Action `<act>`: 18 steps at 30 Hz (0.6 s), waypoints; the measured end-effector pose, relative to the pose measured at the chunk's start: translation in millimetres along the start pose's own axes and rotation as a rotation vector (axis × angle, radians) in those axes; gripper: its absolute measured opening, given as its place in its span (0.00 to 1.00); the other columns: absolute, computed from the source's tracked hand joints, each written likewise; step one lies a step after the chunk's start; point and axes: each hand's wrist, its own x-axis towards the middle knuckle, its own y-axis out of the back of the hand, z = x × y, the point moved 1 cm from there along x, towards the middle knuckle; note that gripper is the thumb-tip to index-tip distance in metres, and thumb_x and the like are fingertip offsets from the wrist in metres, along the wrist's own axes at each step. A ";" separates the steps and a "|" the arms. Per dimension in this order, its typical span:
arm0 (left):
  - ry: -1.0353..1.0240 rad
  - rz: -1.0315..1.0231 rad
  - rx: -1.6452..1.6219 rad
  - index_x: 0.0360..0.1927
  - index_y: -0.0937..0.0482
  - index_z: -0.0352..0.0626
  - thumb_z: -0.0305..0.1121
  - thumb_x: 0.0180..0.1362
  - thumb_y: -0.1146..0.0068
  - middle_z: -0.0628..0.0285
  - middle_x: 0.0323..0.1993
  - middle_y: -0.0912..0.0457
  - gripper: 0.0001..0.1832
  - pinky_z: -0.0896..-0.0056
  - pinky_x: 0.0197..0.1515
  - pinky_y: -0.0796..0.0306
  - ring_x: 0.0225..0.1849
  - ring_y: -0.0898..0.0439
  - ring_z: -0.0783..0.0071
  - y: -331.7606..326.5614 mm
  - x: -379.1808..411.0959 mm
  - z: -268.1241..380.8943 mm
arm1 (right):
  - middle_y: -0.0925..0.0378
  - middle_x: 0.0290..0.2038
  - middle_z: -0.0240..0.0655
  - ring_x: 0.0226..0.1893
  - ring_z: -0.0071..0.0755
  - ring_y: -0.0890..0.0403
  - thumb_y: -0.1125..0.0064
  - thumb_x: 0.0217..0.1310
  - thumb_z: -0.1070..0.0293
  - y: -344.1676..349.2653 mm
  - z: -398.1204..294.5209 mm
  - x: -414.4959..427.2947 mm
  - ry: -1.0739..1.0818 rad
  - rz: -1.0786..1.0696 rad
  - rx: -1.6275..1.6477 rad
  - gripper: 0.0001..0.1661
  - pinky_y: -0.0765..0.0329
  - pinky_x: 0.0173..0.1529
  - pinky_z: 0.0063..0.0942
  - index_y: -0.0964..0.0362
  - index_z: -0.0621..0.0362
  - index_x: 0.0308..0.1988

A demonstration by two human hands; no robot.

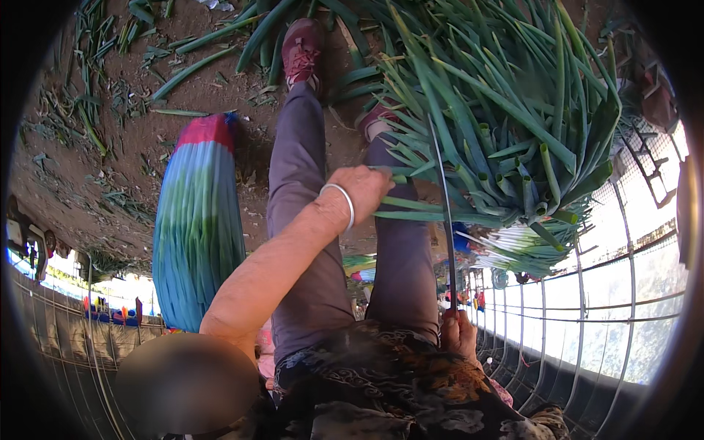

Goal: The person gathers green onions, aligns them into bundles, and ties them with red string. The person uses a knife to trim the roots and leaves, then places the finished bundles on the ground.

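My left hand (360, 190), with a silver-coloured bangle at its wrist, is closed on a few green onion leaves (418, 212) in front of my right leg. The leaves run rightward to a large bunch of green onions (495, 137), whose lower right part shows several cut, hollow leaf ends. My right hand (459, 336), low and near my lap, grips the handle of a long, thin-bladed knife (446, 203). The blade points away from me and stands between my left hand and the bunch, crossing the leaves in the picture. Whether it touches them I cannot tell.
Loose onion leaves (192, 74) and scraps lie on the bare soil (242, 104). A pleated multicoloured cloth (201, 220) is left of my legs. Pale onion stems (500, 245) show below the bunch. Wire mesh (580, 308) appears at the lower right. A blurred patch covers the lower left.
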 end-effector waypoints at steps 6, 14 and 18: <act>-0.167 0.479 0.297 0.53 0.28 0.47 0.40 0.57 0.44 0.60 0.55 0.26 0.20 0.60 0.51 0.32 0.52 0.25 0.61 25.0 67.1 -44.4 | 0.27 0.19 0.31 0.19 0.20 0.27 0.55 0.68 0.56 -9.8 1.5 17.6 -0.130 -0.032 0.172 0.18 0.33 0.24 0.22 0.30 0.62 0.38; -0.149 0.281 0.632 0.54 0.27 0.51 0.35 0.56 0.48 0.65 0.50 0.23 0.20 0.61 0.51 0.37 0.52 0.26 0.68 8.2 178.2 -43.5 | 0.31 0.20 0.25 0.17 0.15 0.32 0.56 0.70 0.51 -12.6 -36.3 34.5 -0.295 -0.121 0.374 0.22 0.36 0.21 0.17 0.32 0.60 0.40; -0.220 0.299 0.739 0.38 0.19 0.51 0.36 0.55 0.49 0.66 0.41 0.20 0.10 0.64 0.48 0.39 0.49 0.26 0.70 0.7 190.4 -53.0 | 0.32 0.19 0.25 0.16 0.15 0.33 0.57 0.71 0.52 -14.2 -26.8 39.5 -0.248 -0.109 0.260 0.21 0.37 0.20 0.18 0.33 0.60 0.40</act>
